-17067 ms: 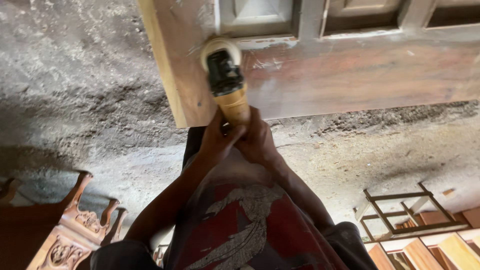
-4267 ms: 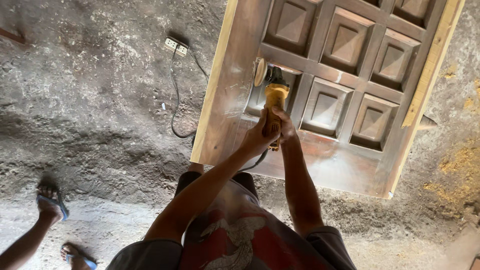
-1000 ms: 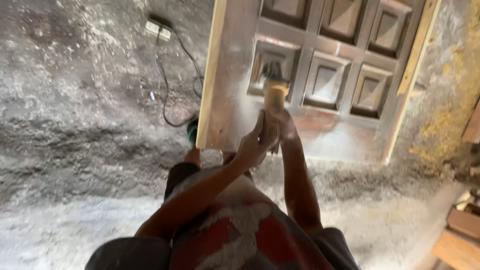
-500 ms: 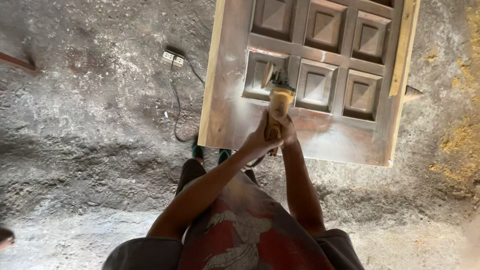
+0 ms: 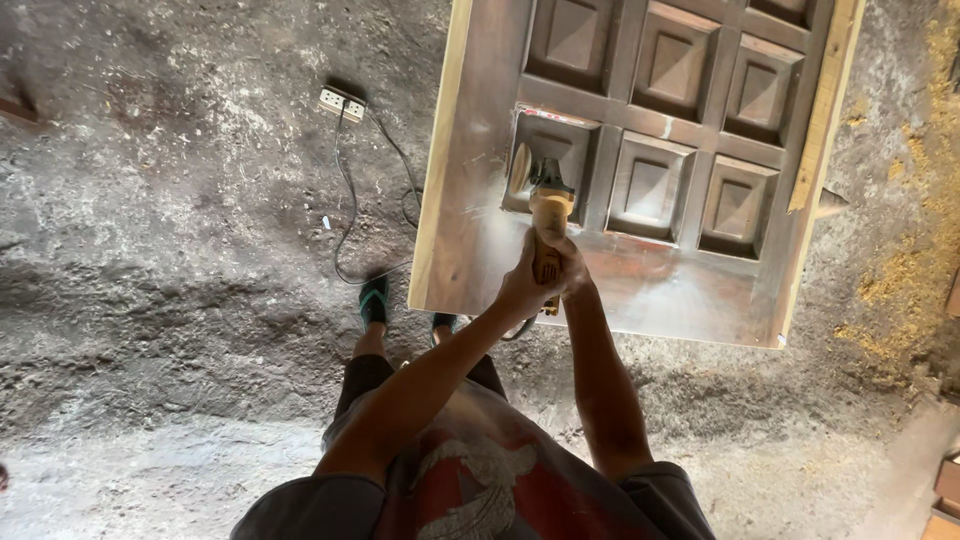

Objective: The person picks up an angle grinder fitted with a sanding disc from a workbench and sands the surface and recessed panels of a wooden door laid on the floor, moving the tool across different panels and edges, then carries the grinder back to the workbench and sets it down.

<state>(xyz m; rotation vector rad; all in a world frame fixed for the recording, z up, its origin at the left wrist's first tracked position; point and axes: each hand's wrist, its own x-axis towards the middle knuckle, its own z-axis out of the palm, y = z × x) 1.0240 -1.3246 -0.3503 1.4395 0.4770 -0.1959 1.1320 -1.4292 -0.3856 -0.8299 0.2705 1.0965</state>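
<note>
Head view: angle grinder (image 5: 545, 205) handle inside both hands' fingers (image 5: 530, 285)

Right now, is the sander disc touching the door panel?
Cannot tell. In the head view the sander disc overlaps the edge of a recessed square in the door panel, but looking straight down shows neither contact nor gap.

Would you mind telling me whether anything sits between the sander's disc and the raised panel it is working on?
Nothing visible does. Both hands, left hand and right hand, grip the angle sander, and its disc meets the door panel directly.
</note>
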